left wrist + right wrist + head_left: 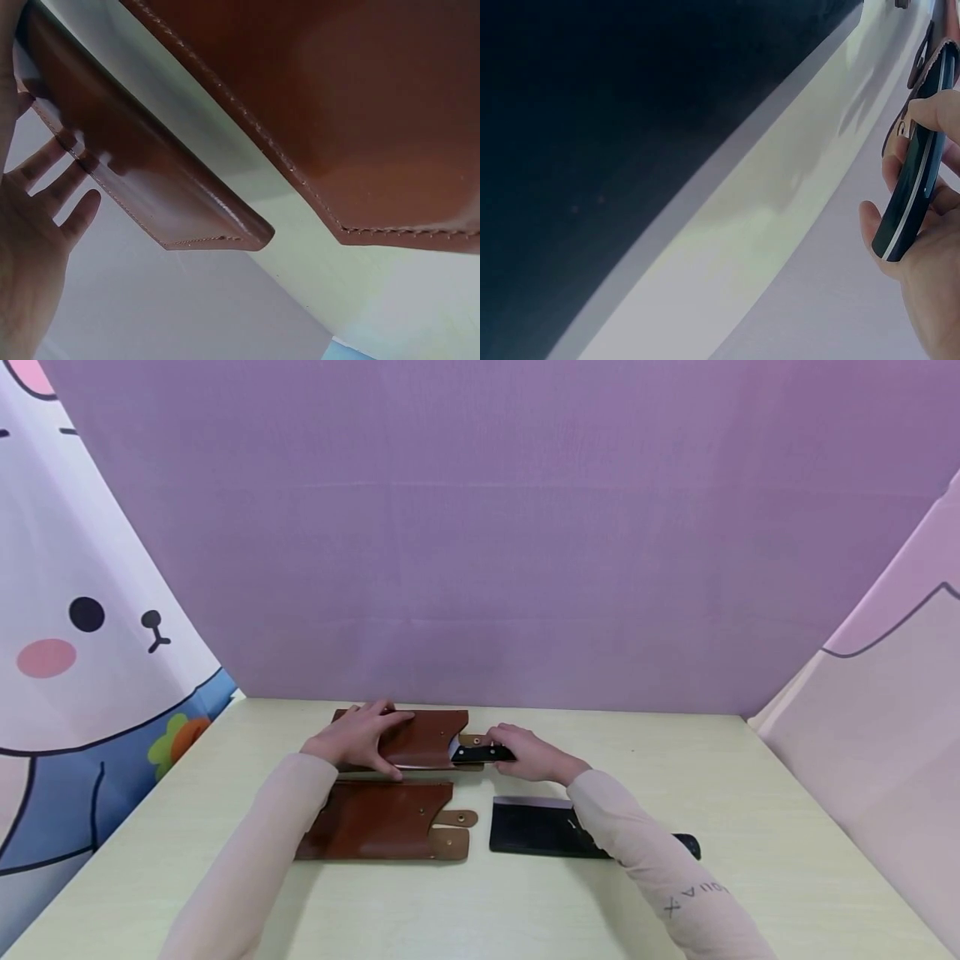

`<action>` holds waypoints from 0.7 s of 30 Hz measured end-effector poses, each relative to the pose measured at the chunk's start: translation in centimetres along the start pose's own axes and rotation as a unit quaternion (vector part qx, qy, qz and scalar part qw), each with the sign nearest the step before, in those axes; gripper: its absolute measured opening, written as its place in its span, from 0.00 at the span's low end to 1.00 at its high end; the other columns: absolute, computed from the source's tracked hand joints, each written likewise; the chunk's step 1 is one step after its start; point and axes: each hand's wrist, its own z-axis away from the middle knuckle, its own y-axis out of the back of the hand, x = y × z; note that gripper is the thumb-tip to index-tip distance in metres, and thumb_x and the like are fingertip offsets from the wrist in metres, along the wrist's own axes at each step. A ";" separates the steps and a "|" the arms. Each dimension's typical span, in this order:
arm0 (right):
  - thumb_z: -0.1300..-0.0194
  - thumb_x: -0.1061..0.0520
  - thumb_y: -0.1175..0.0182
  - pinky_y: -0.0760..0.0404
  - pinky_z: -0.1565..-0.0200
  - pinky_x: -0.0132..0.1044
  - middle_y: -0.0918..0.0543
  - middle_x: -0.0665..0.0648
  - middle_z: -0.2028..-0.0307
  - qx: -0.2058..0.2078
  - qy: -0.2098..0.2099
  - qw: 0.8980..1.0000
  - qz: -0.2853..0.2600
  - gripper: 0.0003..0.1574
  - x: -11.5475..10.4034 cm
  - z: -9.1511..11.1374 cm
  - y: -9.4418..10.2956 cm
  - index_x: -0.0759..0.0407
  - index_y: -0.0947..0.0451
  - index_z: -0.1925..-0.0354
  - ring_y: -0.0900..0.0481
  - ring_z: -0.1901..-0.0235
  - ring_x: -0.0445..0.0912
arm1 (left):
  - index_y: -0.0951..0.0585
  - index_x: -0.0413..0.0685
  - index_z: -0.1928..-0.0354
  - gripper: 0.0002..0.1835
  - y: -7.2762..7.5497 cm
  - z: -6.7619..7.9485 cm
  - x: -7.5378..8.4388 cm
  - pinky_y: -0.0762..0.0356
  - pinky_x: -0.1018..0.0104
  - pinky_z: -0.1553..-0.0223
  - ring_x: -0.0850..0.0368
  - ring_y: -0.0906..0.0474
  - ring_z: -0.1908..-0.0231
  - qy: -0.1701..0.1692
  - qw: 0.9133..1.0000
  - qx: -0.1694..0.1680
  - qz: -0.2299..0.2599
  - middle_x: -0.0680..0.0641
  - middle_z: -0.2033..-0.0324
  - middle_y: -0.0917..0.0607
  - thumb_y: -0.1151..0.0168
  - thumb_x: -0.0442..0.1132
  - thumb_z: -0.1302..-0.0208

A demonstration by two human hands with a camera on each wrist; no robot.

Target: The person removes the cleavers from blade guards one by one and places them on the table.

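At the back of the table, my left hand (358, 737) holds a brown leather knife sheath (429, 737), thumb at its near edge and fingers toward the far one. The sheath looks tilted in the left wrist view, with fingertips along its stitched edge. My right hand (534, 755) grips the black riveted handle (922, 169) of a knife (480, 754). Only a sliver of its blade shows at the sheath's mouth; the rest is hidden inside. Snap straps stick out beside the handle.
Nearer to me lies a second brown sheath (382, 822), its snap straps (450, 843) pointing right. A black-bladed cleaver (528, 828) lies to its right, partly hidden under my right forearm. A purple backdrop (480, 568) rises behind the table's far edge.
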 end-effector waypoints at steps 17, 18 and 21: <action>0.42 0.62 0.43 0.28 0.55 0.41 0.24 0.56 0.57 -0.008 -0.020 1.000 -0.016 0.18 0.2 0.4 0.0 0.60 0.28 0.51 0.28 0.60 0.45 | 0.35 0.59 0.35 0.53 -0.3 0.0 -0.2 0.35 0.46 0.48 0.49 0.33 0.50 0.013 1.000 -0.011 -0.003 0.45 0.48 0.31 0.32 0.71 0.68; 0.42 0.63 0.43 0.28 0.55 0.42 0.24 0.56 0.57 -0.008 -0.020 1.000 -0.017 0.19 0.2 0.5 0.0 0.60 0.28 0.51 0.28 0.60 0.45 | 0.35 0.59 0.35 0.53 -0.3 0.0 -0.2 0.35 0.46 0.47 0.49 0.33 0.50 0.013 1.000 -0.011 -0.003 0.45 0.48 0.31 0.32 0.71 0.68; 0.42 0.63 0.43 0.28 0.54 0.43 0.24 0.57 0.56 -0.010 -0.019 1.000 -0.021 0.19 0.2 0.6 0.0 0.61 0.28 0.50 0.28 0.59 0.46 | 0.35 0.58 0.35 0.53 -0.2 0.1 -0.2 0.36 0.46 0.47 0.49 0.33 0.50 0.011 1.000 -0.012 -0.002 0.45 0.48 0.31 0.32 0.70 0.68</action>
